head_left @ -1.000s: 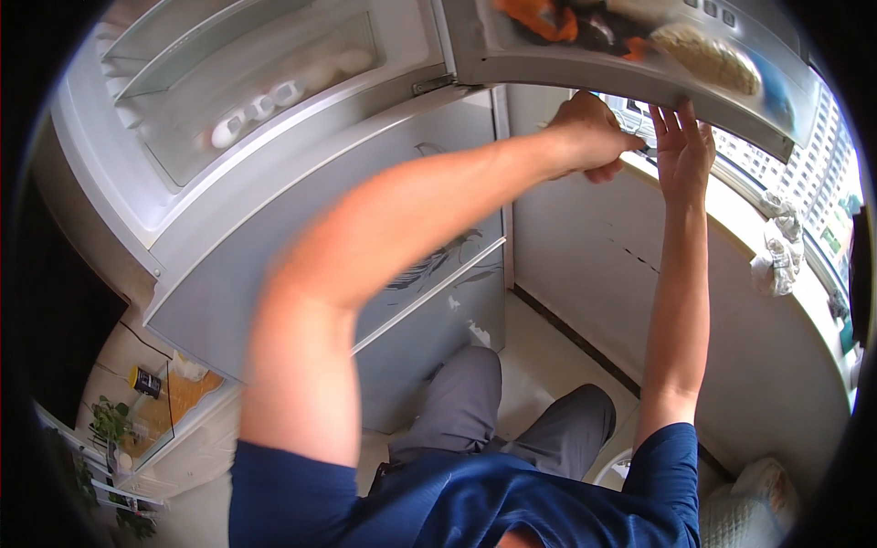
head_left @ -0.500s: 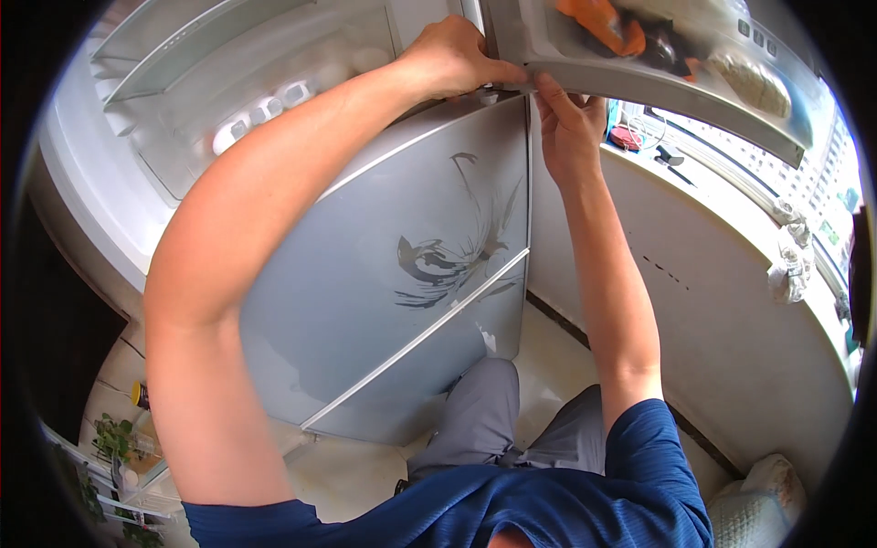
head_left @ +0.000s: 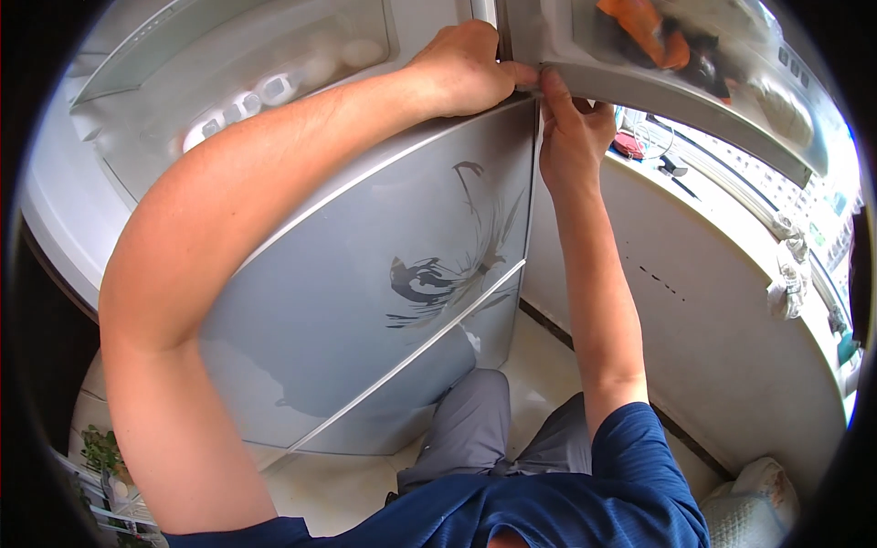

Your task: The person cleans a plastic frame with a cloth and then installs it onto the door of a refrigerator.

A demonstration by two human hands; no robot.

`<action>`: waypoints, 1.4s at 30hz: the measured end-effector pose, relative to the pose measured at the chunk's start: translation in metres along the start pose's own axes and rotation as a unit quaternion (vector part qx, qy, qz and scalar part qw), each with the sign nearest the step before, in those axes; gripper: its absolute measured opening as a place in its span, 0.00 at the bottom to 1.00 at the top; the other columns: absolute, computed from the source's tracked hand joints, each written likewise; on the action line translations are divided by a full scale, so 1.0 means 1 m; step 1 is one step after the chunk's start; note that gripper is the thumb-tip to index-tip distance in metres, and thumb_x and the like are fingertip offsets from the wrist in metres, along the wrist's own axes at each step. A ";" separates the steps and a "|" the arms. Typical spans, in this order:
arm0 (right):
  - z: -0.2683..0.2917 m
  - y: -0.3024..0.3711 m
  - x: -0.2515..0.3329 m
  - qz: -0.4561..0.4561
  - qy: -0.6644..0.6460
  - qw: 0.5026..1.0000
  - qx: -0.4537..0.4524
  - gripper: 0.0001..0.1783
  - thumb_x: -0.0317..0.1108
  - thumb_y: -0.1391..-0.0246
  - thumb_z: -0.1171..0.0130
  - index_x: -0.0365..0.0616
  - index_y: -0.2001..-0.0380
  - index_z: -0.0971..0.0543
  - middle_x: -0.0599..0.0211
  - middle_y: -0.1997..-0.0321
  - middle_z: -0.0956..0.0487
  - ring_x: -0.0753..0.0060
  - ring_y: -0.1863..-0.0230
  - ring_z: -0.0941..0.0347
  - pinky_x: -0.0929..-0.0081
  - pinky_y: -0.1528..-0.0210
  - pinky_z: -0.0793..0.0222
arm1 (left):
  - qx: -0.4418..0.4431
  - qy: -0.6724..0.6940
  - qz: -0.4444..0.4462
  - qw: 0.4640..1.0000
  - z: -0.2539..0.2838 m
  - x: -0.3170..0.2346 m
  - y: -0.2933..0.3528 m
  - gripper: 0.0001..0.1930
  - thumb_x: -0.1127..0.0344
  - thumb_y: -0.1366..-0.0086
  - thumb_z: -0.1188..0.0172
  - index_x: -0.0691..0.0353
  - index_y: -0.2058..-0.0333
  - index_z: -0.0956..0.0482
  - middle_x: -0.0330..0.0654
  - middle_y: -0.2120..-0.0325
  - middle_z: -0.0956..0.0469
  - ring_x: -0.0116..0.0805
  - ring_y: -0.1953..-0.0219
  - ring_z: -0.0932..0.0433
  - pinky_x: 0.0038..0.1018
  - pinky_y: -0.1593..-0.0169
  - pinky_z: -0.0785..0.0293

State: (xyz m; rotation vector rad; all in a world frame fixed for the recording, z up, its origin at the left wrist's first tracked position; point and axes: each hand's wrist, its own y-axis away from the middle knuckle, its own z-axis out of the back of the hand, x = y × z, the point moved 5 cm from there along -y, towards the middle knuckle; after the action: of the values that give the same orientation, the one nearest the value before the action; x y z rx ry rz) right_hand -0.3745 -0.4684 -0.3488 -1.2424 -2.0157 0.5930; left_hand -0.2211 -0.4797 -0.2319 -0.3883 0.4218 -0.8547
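The upper door (head_left: 658, 82) of a refrigerator stands open, with its lower hinge-side corner right above the grey lower door (head_left: 365, 247). At that corner my left hand (head_left: 466, 71) is closed, its thumb stretched to the right along the edge. Some of its fingers are hidden behind the frame. My right hand (head_left: 574, 137) reaches up from below, fingers bent and thumb pressed to the same corner, touching or almost touching my left thumb. Anything pinched between the fingers is too small or hidden to name.
Inside the fridge, pale rounded things (head_left: 361, 52) show through a translucent bin. Packages, one orange (head_left: 644, 32), fill the open door's shelf. A low white wall (head_left: 694, 265) with a window ledge runs along the right; a white sack (head_left: 754, 507) sits at its foot.
The view has shifted a little, so the upper door and both hands appear slightly farther right. Both hands stay at the same door corner.
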 end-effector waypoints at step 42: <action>0.011 -0.002 -0.002 -0.003 0.048 0.998 0.036 0.29 0.22 0.37 0.29 0.32 0.38 0.32 0.53 0.42 0.19 0.64 0.41 0.19 0.73 0.37 0.23 | -0.001 0.237 -0.010 0.972 -0.005 0.003 0.017 0.14 0.62 0.38 0.27 0.69 0.73 0.12 0.43 0.80 0.16 0.27 0.76 0.20 0.31 0.72 0.24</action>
State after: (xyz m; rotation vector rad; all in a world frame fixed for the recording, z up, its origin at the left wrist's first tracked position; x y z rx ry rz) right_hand -0.3833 -0.4712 -0.3552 -1.1993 -1.9017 0.5876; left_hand -0.2113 -0.4727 -0.2451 -0.1852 0.8610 -0.9659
